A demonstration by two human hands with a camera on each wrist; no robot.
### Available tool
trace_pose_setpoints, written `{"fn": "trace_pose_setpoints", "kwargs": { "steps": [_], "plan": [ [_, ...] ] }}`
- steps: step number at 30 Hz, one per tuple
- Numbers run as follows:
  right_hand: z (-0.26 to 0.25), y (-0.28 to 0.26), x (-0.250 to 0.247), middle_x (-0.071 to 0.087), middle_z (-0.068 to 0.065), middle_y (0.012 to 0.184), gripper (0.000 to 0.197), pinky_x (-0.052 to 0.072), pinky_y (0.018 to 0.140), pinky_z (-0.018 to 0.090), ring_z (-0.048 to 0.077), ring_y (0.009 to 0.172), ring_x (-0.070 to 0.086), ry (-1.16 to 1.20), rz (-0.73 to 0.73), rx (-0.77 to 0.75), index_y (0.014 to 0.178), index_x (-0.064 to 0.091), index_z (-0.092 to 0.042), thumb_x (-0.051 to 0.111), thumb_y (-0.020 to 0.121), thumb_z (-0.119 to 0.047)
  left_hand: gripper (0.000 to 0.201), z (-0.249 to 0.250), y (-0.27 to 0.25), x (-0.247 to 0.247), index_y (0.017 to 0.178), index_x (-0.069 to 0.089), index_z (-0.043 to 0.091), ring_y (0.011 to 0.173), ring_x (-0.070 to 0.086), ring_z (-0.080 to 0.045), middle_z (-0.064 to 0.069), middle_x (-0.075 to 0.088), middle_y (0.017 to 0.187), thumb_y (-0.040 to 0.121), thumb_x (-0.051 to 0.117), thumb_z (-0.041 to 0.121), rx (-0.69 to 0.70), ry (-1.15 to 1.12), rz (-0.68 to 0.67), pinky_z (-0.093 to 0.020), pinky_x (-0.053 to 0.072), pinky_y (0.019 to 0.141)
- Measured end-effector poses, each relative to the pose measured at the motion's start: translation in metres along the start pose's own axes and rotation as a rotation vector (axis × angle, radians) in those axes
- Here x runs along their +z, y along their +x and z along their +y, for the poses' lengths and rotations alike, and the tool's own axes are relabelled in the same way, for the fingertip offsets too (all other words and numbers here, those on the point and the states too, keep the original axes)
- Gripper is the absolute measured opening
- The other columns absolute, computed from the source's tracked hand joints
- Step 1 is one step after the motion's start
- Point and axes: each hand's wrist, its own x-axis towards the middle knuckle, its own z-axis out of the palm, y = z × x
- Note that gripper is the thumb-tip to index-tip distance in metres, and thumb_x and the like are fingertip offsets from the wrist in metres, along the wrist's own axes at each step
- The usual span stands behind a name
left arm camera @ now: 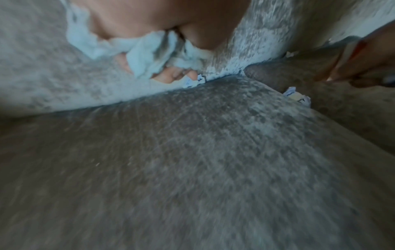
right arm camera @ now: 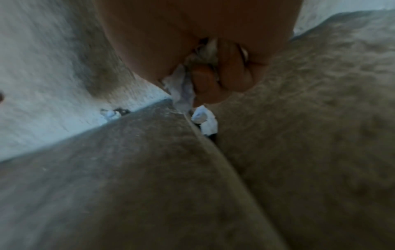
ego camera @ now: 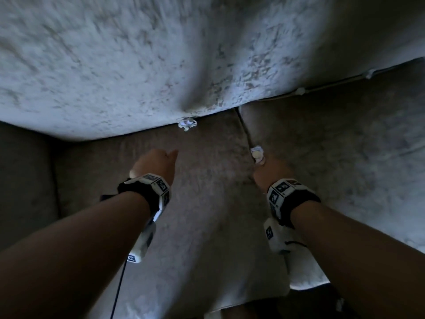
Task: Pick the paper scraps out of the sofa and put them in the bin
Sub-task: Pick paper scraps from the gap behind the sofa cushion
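Observation:
My left hand (ego camera: 161, 158) hovers over the brown seat cushion (ego camera: 207, 180), fingers curled round crumpled white paper (left arm camera: 136, 50). Just beyond it a paper scrap (ego camera: 187, 124) sticks out of the crease under the pale back cushion (ego camera: 115, 65); the same crease scrap (left arm camera: 194, 82) shows in the left wrist view. My right hand (ego camera: 270, 170) is at the gap between the two seat cushions, gripping white paper (right arm camera: 181, 88) in its fist. Right below its fingers (right arm camera: 205, 84) another scrap (right arm camera: 205, 121) is wedged in that gap (ego camera: 257, 153).
Two more small white scraps (ego camera: 300, 90) (ego camera: 370, 73) sit farther right along the back crease. The sofa arm (ego camera: 25, 180) rises at the left. The right seat cushion (ego camera: 345, 146) spreads to the right. No bin is in view.

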Motion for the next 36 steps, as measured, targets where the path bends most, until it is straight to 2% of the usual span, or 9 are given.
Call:
{"fn": "trace_pose_setpoints", "kwargs": {
  "steps": [9,13,15,17,20,24,28,32,36],
  "plan": [
    [0.027,0.048,0.009,0.048,0.014,0.141,0.061,0.042,0.103,0.045,0.036,0.119,0.053,-0.277,-0.041,-0.341,0.151,0.023,-0.024,0.039,0.095,-0.041,0.063,0.061,0.038,-0.005,0.078,0.061,0.014,0.085,0.064,-0.033,-0.012,0.064,0.087,0.093,0.027,0.064,-0.113,0.112,0.044,-0.032,0.04,0.067],
    [0.016,0.058,0.014,0.053,0.018,0.136,0.059,0.05,0.086,0.044,0.035,0.103,0.063,-0.526,-0.099,-0.398,0.152,0.022,-0.017,0.044,0.098,-0.024,0.063,0.065,0.064,0.002,0.087,0.063,0.015,0.089,0.065,-0.033,-0.011,0.066,0.093,0.091,0.027,0.066,-0.108,0.118,0.006,-0.032,0.042,0.069],
    [0.011,0.067,0.02,0.073,0.019,0.093,0.063,0.055,0.054,0.037,0.029,0.06,0.069,-0.497,-0.042,-0.44,0.124,0.064,-0.009,0.083,0.066,-0.02,0.065,0.071,0.077,0.003,0.091,0.065,0.016,0.09,0.065,-0.032,-0.011,0.068,0.095,0.091,0.024,0.066,-0.094,0.138,0.005,-0.032,0.042,0.068],
    [0.009,0.078,0.028,0.065,0.011,0.051,0.055,0.044,0.036,0.024,0.022,0.029,0.053,-0.401,-0.016,-0.451,0.089,0.078,-0.008,0.092,0.036,-0.015,0.062,0.08,0.091,0.003,0.095,0.066,0.012,0.094,0.065,-0.033,-0.013,0.068,0.099,0.092,0.03,0.063,-0.123,0.114,0.002,-0.033,0.042,0.07],
    [0.006,0.08,0.027,0.065,0.01,0.054,0.033,0.041,0.038,0.023,0.024,0.035,0.058,-0.41,-0.073,-0.458,0.086,0.075,-0.01,0.086,0.056,-0.015,0.056,0.09,0.109,0.012,0.106,0.067,0.013,0.099,0.064,-0.034,-0.015,0.068,0.106,0.094,0.034,0.057,-0.084,0.076,-0.023,-0.035,0.046,0.077],
    [0.018,0.084,0.04,0.055,0.002,0.041,0.021,0.038,0.031,0.019,0.018,0.025,0.049,-0.329,-0.074,-0.44,0.052,0.066,-0.017,0.086,0.048,-0.017,0.051,0.093,0.127,0.038,0.12,0.061,0.016,0.107,0.063,-0.036,-0.017,0.065,0.117,0.091,0.041,0.053,-0.082,0.112,-0.029,-0.041,0.05,0.09],
    [0.023,0.087,0.039,0.055,0.003,0.04,0.014,0.038,0.032,0.018,0.017,0.025,0.048,-0.269,-0.001,-0.515,0.052,0.063,-0.016,0.077,0.049,-0.018,0.063,0.078,0.148,0.061,0.114,0.061,0.04,0.088,0.07,-0.023,0.006,0.072,0.097,0.067,0.046,0.079,-0.127,0.168,0.037,-0.042,0.055,0.082],
    [0.028,0.083,0.03,0.054,0.002,0.039,0.025,0.035,0.03,0.017,0.019,0.024,0.046,-0.196,0.019,-0.55,0.053,0.061,-0.013,0.085,0.047,-0.018,0.042,0.083,0.134,0.043,0.125,0.055,0.011,0.11,0.061,-0.037,-0.018,0.061,0.12,0.088,0.051,0.032,-0.063,0.28,-0.017,-0.044,0.049,0.089],
    [0.031,0.071,0.026,0.06,0.006,0.049,0.025,0.039,0.036,0.023,0.024,0.034,0.055,-0.129,0.155,-0.534,0.068,0.063,-0.008,0.047,0.079,-0.023,0.039,0.08,0.115,0.036,0.119,0.056,0.013,0.105,0.061,-0.038,-0.018,0.063,0.115,0.094,0.04,0.038,-0.013,0.225,-0.005,-0.041,0.047,0.085]
  ]
}}
